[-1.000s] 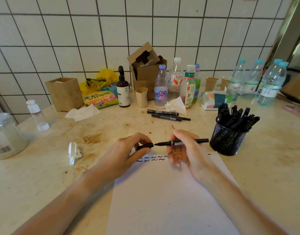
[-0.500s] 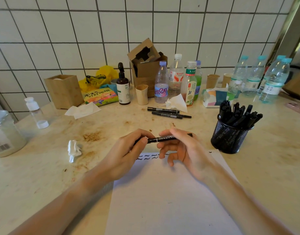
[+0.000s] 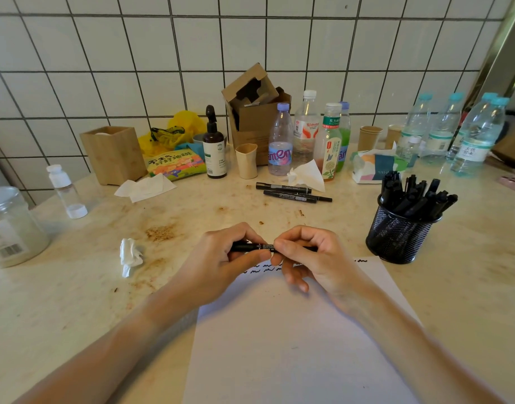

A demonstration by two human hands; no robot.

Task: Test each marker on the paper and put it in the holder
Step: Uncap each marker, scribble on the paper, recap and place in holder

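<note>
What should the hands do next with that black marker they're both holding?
Probably carry the marker over to the mesh holder on the right and drop it in. Both the left hand and the right hand hold it over the paper, it looks closed, and squiggles already mark the paper's top edge.

Bare counter (image 3: 323, 220) lies open between the hands and the mesh pen holder (image 3: 397, 239), which is crowded with markers. Farther back, two loose markers (image 3: 291, 193) and a crumpled tissue (image 3: 307, 175) lie before a dense row of bottles (image 3: 306, 138). To the left, a tissue wad (image 3: 130, 255) sits on the stained surface; the paper (image 3: 294, 339) lies flat.
</note>
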